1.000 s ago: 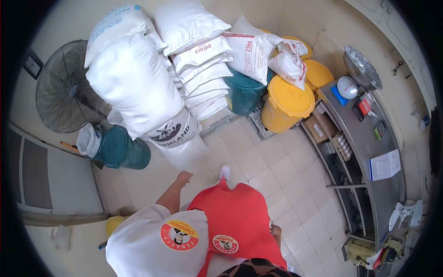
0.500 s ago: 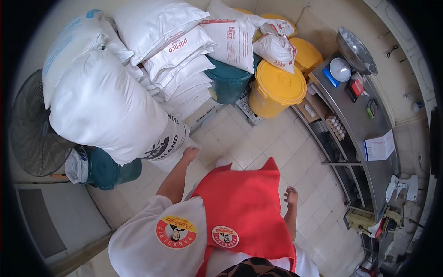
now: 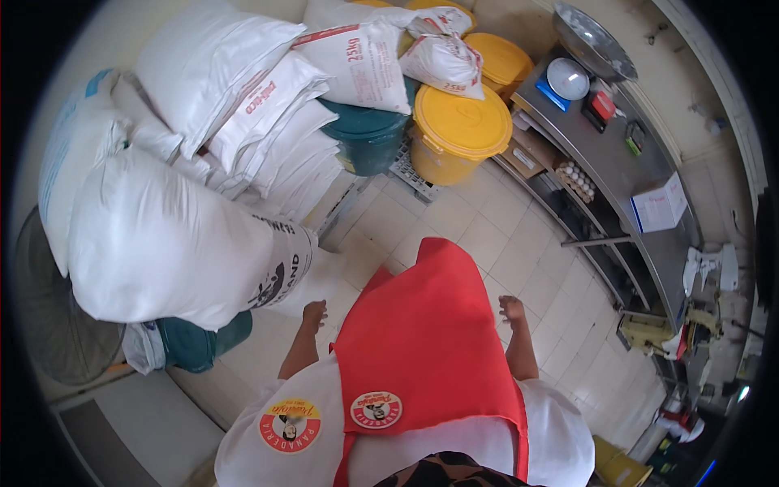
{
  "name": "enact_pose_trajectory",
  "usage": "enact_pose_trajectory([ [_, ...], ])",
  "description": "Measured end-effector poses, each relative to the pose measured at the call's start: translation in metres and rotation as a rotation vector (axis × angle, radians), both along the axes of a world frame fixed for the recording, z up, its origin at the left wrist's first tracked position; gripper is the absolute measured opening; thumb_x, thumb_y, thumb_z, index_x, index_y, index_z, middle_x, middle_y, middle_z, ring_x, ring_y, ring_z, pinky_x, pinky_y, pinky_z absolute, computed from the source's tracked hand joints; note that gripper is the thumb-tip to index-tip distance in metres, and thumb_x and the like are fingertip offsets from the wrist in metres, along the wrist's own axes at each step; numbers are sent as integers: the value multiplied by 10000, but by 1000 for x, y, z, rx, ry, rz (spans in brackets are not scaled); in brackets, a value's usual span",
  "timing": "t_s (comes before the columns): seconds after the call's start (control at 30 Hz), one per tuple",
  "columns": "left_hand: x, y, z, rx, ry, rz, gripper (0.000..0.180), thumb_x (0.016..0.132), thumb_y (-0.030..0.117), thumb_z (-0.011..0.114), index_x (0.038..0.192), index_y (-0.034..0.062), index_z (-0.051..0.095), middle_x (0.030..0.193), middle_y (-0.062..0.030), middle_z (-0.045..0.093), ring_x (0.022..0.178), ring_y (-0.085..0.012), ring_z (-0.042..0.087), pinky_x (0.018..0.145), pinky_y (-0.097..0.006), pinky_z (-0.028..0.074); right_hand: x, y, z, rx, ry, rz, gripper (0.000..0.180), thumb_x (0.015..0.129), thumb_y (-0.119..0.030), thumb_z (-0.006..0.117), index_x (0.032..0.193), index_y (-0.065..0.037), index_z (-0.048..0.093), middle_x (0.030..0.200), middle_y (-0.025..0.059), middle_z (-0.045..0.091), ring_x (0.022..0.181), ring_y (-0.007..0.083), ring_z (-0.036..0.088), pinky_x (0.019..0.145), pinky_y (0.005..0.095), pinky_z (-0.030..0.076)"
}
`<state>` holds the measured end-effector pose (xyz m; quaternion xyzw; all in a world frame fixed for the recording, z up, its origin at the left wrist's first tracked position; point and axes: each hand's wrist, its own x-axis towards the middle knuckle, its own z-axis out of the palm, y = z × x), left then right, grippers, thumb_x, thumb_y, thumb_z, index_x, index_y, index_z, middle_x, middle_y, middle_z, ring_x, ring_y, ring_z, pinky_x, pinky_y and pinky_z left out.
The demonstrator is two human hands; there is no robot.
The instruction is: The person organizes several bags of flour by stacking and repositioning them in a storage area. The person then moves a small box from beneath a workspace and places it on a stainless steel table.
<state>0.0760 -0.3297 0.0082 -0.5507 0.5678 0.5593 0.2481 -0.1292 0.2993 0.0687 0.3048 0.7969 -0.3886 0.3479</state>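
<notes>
So the view has swung round to the right: half a second ago the big bulging white sack (image 3: 170, 235) sat higher in the frame, and now it's slumped further down the left side along with the stacked white sacks (image 3: 260, 114) behind it. The left hand (image 3: 315, 314) overlapped the big sack's lower end then; now it shows just past it. Can't tell the real gap from this angle, but I see no grip on it. Fingers loosely curled, nothing in them that I can make out.

Right hand (image 3: 511, 308) is the other change. A second ago it was half hidden by the red apron (image 3: 422, 325); now it's out beside the apron's right edge, over the tiled floor (image 3: 454, 215), fingers half bent and nothing visible in it either. Upshot: both hands are free, and the sacks sit on the left hand's side.

Right of the floor there's a steel surface (image 3: 604, 154) with a round-dial scale (image 3: 567, 79) and a white carton (image 3: 660, 204), egg tray (image 3: 576, 180) on the shelf below. Yellow lidded bin (image 3: 460, 130) stands between that and the sacks.
</notes>
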Motion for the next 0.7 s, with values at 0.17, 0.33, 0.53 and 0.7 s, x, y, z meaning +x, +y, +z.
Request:
enact_pose_trajectory([
  [0.17,0,-2,0,58,34,51,528,957,423,593,1344,68,543,1249,-112,628,1091,-281,619,854,-511,480,-46,-13,11,-2,76,29,542,931,-411,628,1368,-94,584,1155,93,687,919,246,654,683,455,527],
  [0.33,-24,-8,-4,46,57,51,524,959,424,598,1351,80,540,1248,-102,630,1073,-272,627,846,-507,488,-79,-32,26,-17,190,83,595,939,-409,641,1394,-35,554,1154,125,694,911,248,667,603,365,519],
  [0.53,-70,-15,-25,35,77,-82,507,952,443,614,1325,105,552,1240,-82,631,1075,-274,624,841,-510,492,-58,-6,18,-24,233,-3,633,929,-430,676,1406,-37,541,1170,129,692,938,241,669,608,367,518],
  [0.7,-108,-6,-26,21,77,-181,499,938,466,625,1284,111,569,1210,-64,630,1074,-259,620,844,-509,482,13,33,19,-7,73,-201,586,927,-447,664,1382,-91,568,1186,108,686,1001,271,670,707,428,531],
])
